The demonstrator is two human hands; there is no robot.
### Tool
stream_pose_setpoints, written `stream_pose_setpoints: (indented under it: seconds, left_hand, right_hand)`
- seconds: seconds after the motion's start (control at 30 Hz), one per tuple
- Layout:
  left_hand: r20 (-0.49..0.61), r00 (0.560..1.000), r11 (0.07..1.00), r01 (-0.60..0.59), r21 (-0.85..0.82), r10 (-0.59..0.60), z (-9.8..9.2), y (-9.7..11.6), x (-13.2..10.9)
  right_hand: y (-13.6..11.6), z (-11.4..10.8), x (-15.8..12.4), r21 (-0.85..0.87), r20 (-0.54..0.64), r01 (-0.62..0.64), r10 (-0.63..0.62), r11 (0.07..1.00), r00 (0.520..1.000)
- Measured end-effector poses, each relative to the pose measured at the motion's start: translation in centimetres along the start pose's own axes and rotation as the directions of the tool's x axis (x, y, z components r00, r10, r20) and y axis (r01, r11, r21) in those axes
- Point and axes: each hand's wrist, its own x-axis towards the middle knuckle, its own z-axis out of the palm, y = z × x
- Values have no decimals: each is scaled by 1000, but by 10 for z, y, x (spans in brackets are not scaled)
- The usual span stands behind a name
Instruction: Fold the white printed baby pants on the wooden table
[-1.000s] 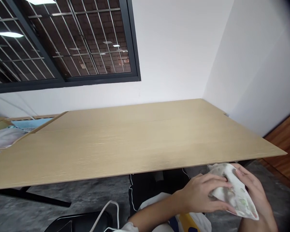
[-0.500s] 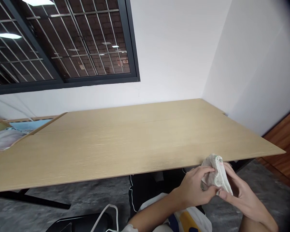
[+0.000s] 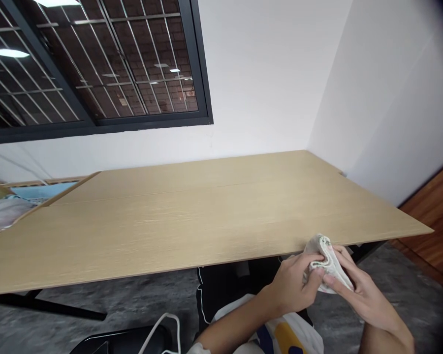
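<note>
A small white cloth [image 3: 330, 268] with a faint printed pattern is folded into a thick wad at the table's front edge, toward the right. My left hand [image 3: 299, 280] grips its left side, thumb on the near face and fingers over the top. Around the right side wraps my right hand [image 3: 358, 285], its thumb pressed close to the left thumb. The folded layers show as a curled edge between the two hands. Parts of the cloth are hidden behind my fingers.
The wide wooden table [image 3: 192, 211] spans the view before a white wall and a barred window [image 3: 133, 59]. At the far left stands a box [image 3: 44, 191] with fabric inside. A black object [image 3: 121, 341] and a white cable [image 3: 177, 322] lie low left.
Both hands have shifted slightly left, and the cloth has been bent over, its folded edge now curling between the thumbs.
</note>
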Motion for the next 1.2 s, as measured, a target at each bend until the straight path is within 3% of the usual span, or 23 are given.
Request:
stream_pose_setpoints:
  seconds: [0.17,0.27,0.33,0.43,0.53,0.67,0.77,0.83,0.9,0.97,1.03,1.1,1.2]
  left_hand:
    - [3,1000,997,-10,-76,10,-7,8,2]
    - [37,998,985,58,-164,-53,-29,14,9]
    - [16,993,977,115,-182,-114,-55,18,16]
    - [-181,973,986,128,-109,-146,-107,22,26]
    - [-306,951,997,-24,77,47,-160,31,32]
    - [-298,928,934,-118,336,224,-211,44,33]
    - [-413,860,894,-103,436,301,-240,41,35]
    - [-472,805,862,-94,497,360,-259,32,38]
    - [-402,837,806,-75,587,371,-278,21,43]
    - [-276,913,718,-26,696,301,-296,7,48]
    - [-221,963,627,76,776,157,-310,-9,53]
    - [-240,970,545,215,811,-25,-318,-30,58]
    - [-252,937,454,340,824,-243,-322,-69,66]
  right_hand:
    - [-3,4,4,21,-29,77,-76,997,997]
    - [-7,3,10,22,-52,145,-144,989,988]
    - [-13,-1,17,-10,-90,172,-172,985,981]
    - [-26,-9,32,-90,-194,186,-201,978,960]
    - [-45,-12,55,-143,-266,221,-253,965,930]
    - [-67,2,98,-139,-257,351,-376,926,890]
    - [-77,18,138,-100,-241,522,-529,847,813]
    - [-81,29,166,-170,-175,623,-646,763,743]
    - [-82,40,194,-262,-83,690,-728,675,681]
    - [-76,54,222,-296,-5,728,-763,619,647]
    - [-64,70,248,-293,56,731,-752,616,656]
    - [-47,88,274,-303,133,699,-697,648,704]
    - [-19,117,307,-374,265,623,-565,686,781]
